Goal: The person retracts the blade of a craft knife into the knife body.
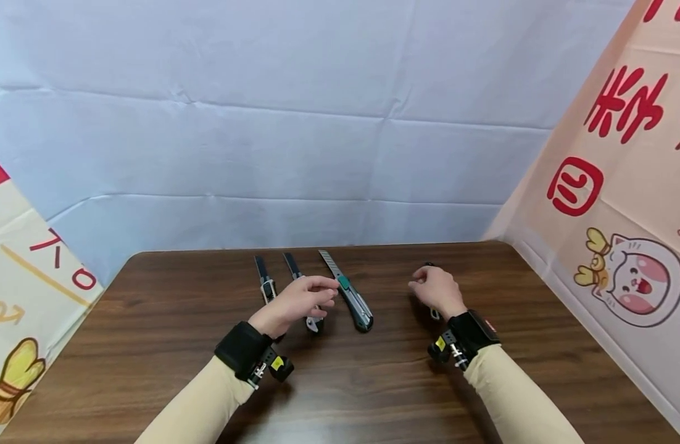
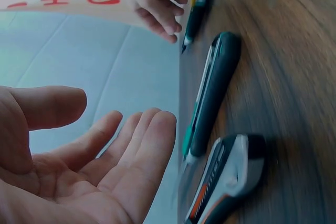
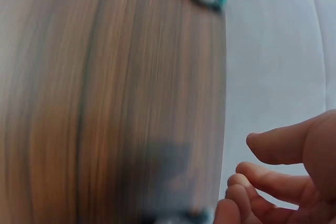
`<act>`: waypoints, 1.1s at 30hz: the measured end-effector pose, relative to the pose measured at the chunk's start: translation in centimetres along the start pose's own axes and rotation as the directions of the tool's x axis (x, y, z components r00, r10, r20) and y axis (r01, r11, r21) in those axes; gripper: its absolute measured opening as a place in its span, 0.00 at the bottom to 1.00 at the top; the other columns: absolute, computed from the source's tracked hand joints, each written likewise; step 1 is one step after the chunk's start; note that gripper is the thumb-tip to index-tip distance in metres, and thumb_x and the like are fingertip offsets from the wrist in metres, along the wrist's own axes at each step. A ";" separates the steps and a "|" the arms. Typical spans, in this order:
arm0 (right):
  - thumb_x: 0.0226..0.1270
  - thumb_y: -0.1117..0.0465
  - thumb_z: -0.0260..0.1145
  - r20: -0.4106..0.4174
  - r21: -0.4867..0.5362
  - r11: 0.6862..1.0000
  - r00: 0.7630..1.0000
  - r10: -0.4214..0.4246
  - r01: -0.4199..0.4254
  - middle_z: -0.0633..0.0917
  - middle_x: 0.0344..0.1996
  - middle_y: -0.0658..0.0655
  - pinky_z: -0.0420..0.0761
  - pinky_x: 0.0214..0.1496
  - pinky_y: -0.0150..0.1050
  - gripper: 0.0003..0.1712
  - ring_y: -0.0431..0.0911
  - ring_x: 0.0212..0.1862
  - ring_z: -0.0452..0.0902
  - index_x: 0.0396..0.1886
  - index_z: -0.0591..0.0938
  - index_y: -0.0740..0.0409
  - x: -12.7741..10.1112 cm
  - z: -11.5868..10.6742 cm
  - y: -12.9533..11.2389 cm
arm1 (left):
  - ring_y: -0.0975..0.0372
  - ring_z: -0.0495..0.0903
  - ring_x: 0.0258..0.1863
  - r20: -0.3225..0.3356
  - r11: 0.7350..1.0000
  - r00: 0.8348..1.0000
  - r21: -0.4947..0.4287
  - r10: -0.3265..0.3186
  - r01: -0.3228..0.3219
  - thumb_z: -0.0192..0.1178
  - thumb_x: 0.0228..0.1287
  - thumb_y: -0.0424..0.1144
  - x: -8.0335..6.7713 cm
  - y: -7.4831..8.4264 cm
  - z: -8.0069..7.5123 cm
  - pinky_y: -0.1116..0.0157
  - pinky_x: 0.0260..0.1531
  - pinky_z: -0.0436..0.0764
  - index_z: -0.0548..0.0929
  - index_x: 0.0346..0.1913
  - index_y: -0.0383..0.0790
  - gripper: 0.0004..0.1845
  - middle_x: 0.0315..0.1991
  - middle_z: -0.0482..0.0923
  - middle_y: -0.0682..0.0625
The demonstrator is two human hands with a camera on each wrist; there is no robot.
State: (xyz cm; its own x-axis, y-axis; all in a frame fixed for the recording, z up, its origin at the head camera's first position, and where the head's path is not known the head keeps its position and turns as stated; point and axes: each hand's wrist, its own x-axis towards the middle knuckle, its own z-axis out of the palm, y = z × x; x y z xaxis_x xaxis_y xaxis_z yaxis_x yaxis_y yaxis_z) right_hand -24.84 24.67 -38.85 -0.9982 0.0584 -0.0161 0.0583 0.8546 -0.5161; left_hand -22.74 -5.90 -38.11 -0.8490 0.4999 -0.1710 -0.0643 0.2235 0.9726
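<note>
your left hand [image 1: 300,300] hovers over knives, fingers relaxed, empty | your right hand [image 1: 435,288] loosely curled, holds nothing | green-slider utility knife [image 1: 348,293] slim, blade out | wooden table [image 1: 151,320] dark grain

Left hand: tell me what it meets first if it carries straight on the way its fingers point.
Likely the green-slider utility knife: the left hand hovers open, fingertips aimed at it. Height above the table is unclear.

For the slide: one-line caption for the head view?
Both hands, left and right, hover over utility knives on a wooden table.
</note>
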 end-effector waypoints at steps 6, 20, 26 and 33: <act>0.69 0.56 0.62 0.077 0.001 0.997 0.994 -0.077 0.077 0.85 0.43 0.59 0.80 0.45 0.46 0.19 0.49 0.40 0.80 0.53 0.82 0.62 0.9 2.7 -3.3 | 0.50 0.74 0.63 -0.035 1.000 0.999 0.001 -0.010 0.010 0.50 0.76 0.38 -0.7 -0.2 -0.9 0.54 0.59 0.80 0.70 0.67 0.39 0.20 0.67 0.70 0.39; 0.67 0.48 0.64 0.149 -0.025 0.998 0.988 -0.050 0.054 0.84 0.49 0.61 0.81 0.45 0.48 0.24 0.53 0.42 0.80 0.53 0.81 0.61 2.1 7.1 -8.6 | 0.48 0.73 0.64 -0.025 0.999 1.000 -0.037 -0.011 0.010 0.48 0.77 0.38 -1.5 -0.9 -1.9 0.55 0.60 0.80 0.68 0.69 0.37 0.22 0.67 0.69 0.38; 0.63 0.46 0.68 0.187 -0.076 0.996 0.982 -0.032 0.047 0.82 0.34 0.57 0.71 0.29 0.36 0.22 0.49 0.31 0.75 0.43 0.80 0.60 2.3 7.4 -9.4 | 0.48 0.74 0.63 -0.006 0.999 1.000 -0.037 0.002 -0.002 0.47 0.77 0.38 -1.5 -0.9 -1.7 0.55 0.60 0.80 0.67 0.69 0.35 0.22 0.67 0.68 0.36; 0.59 0.48 0.72 0.187 -0.106 0.992 0.981 -0.045 0.065 0.79 0.24 0.54 0.67 0.25 0.35 0.17 0.48 0.26 0.73 0.26 0.79 0.56 2.9 8.1 -9.5 | 0.48 0.75 0.62 -0.001 0.999 1.000 -0.052 -0.001 0.001 0.47 0.77 0.37 -1.3 -0.9 -1.4 0.56 0.59 0.81 0.67 0.69 0.34 0.22 0.66 0.69 0.36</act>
State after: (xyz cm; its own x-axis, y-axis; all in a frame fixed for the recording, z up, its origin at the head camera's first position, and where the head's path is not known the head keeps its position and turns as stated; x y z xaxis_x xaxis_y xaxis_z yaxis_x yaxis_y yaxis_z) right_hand -28.41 12.54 -40.87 -0.9852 -0.0773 -0.1527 -0.0056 0.9063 -0.4227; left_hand -22.32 -7.95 -38.54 -0.8495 0.4988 -0.1722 -0.0926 0.1804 0.9792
